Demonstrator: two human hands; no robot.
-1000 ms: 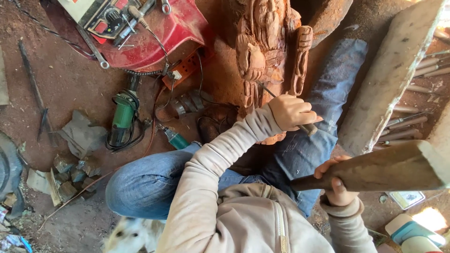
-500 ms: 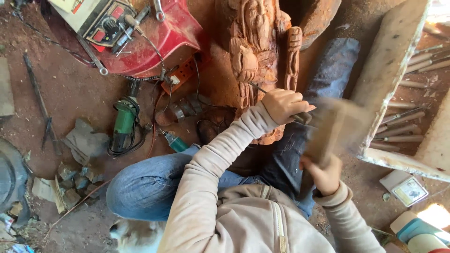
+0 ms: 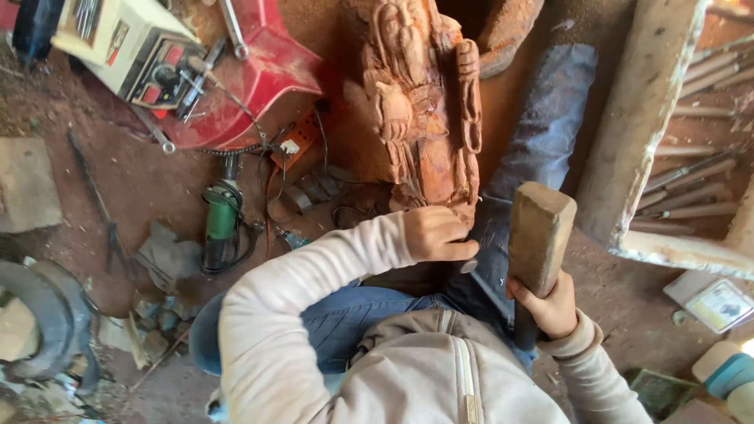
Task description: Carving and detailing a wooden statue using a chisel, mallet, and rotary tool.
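Observation:
A reddish wooden carving of a figure (image 3: 424, 102) lies between my legs, which are in blue jeans. My left hand (image 3: 436, 234) rests at the carving's lower end, fingers closed around a chisel. Only the chisel's dark butt end (image 3: 468, 266) shows. My right hand (image 3: 550, 305) grips the handle of a wooden mallet (image 3: 539, 232). The mallet's block head stands upright just right of my left hand, close to the chisel's end.
A green angle grinder (image 3: 222, 221) and an orange power strip (image 3: 295, 143) lie on the dirt to the left. Behind them are a red casing (image 3: 263, 74) and a cream machine box (image 3: 126, 47). A pale wooden beam (image 3: 646, 118) and several chisels (image 3: 691, 184) lie to the right.
The mallet swung in from far out on the right to beside my left hand. My left hand stayed at the carving's lower end.

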